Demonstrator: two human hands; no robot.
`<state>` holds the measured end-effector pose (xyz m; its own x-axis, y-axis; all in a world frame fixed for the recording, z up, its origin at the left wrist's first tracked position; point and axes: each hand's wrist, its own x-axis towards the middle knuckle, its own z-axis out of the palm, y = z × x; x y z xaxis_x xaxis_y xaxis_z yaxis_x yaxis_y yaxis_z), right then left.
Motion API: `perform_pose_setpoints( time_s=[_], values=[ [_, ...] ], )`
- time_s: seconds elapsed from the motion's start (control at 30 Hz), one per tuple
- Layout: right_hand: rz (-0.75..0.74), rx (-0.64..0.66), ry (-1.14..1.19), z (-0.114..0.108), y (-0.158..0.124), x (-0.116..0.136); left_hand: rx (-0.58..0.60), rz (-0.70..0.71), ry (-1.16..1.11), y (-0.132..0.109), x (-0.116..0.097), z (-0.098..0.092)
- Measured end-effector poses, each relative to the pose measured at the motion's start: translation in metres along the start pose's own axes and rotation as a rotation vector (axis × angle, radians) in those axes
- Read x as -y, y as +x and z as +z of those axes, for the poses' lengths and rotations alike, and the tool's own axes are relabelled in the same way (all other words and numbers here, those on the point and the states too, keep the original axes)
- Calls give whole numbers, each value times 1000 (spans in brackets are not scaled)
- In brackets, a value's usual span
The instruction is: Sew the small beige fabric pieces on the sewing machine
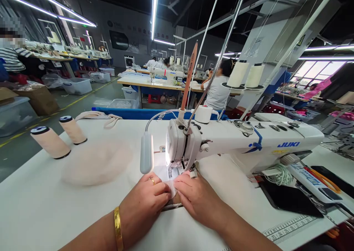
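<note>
On the left side of the white tabletop (35,206), two peach spools of thread (51,144) stand side by side; next to them is a soft, pale heap (96,164), too blurry to make out well; then comes the left hand (143,197), with a gold ring and a gold bangle (117,227), its fingers curled in and pinching a little piece of thin white cloth (172,186); a skinny lamp (146,153) shines just above that hand; the cloth sits between the two hands, right in front of the needle end of the big white sewing machine (221,140); the right hand (195,195) has bent fingers too, gripping the other side of the same cloth; farther right, I see a bundle of pale cord (279,175), a flat black phone (289,199) and some ruler marks (290,227).
</note>
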<state>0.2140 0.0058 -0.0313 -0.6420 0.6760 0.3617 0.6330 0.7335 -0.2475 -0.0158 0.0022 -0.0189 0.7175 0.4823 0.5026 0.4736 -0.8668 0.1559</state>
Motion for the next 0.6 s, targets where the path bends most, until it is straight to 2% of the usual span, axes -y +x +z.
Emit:
perform_pose_setpoints(
  time_s=[0.2,0.4,0.6],
  values=[
    [21,-6,-9,2,1,-1,6,-52,4,-2,6,2],
    [-4,4,30,-1,0,1,-27,-5,-20,-3,3,2],
    [24,0,29,-1,3,3,-27,-64,-27,-5,6,6]
  ],
)
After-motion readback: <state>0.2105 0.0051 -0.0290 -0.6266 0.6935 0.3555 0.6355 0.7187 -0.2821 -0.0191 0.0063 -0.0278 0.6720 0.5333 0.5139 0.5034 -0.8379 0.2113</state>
